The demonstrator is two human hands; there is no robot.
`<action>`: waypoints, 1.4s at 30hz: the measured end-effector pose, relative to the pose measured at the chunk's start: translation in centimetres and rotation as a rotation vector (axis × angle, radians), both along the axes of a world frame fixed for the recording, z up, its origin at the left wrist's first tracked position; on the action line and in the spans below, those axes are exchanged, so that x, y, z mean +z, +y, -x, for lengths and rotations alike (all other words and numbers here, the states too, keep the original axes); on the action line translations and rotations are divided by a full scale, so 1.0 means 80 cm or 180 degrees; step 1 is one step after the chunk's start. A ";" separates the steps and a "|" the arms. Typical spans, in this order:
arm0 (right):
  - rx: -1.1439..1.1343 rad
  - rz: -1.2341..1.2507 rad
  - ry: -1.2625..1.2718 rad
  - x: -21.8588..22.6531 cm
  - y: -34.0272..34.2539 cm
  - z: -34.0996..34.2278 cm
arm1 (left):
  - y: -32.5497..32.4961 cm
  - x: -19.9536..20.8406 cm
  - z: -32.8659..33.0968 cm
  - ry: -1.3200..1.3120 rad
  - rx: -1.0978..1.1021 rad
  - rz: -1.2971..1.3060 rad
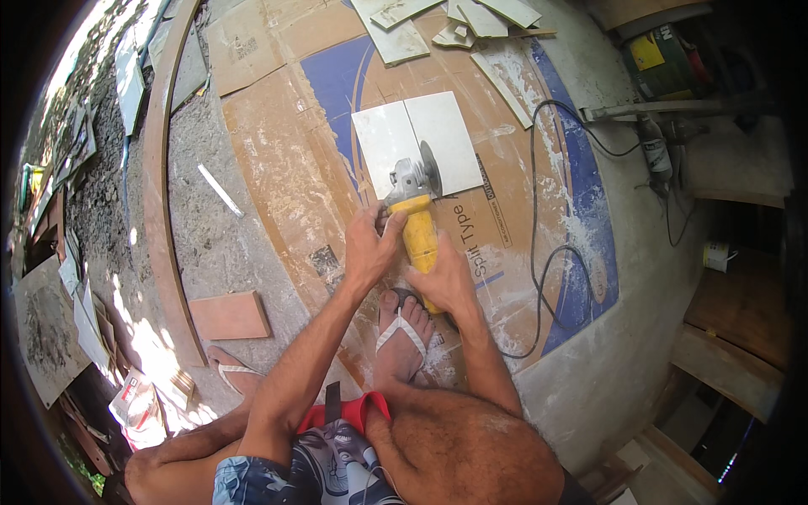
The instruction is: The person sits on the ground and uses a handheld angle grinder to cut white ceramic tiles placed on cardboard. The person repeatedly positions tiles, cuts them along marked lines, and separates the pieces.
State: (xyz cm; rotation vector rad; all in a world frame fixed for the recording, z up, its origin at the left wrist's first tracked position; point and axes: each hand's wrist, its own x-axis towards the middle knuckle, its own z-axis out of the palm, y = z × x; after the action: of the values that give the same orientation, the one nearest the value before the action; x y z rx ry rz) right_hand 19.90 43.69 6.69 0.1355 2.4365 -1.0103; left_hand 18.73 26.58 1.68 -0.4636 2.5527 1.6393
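Observation:
My right hand (446,278) is wrapped round the yellow body of an angle grinder (418,236), low down near its rear end. My left hand (370,246) holds the grinder's front, just behind its grey metal head, with the fingers closed. The grinder's disc (431,168) stands upright over a white tile (450,139), near the tile's middle. A thin dark line runs from the tile's far edge toward the disc; whether it goes right through I cannot tell. Whether the disc touches the tile or spins is also unclear.
The tile lies on flattened, dusty cardboard (286,168). A black cord (534,210) loops on the right. Tile offcuts (484,18) are piled at the far end. My foot in a flip-flop (404,332) is close behind the grinder. A reddish brick-like block (229,316) lies left.

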 end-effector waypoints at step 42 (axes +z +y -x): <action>-0.0001 -0.0042 -0.0106 -0.002 0.006 -0.016 | 0.001 -0.003 -0.014 0.0049 -0.0109 -0.0045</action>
State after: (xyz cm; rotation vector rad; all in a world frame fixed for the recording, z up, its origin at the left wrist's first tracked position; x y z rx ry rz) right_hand 21.19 44.19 6.54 0.1558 2.4136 -0.9846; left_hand 19.83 26.67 1.41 -0.4057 2.5434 1.6548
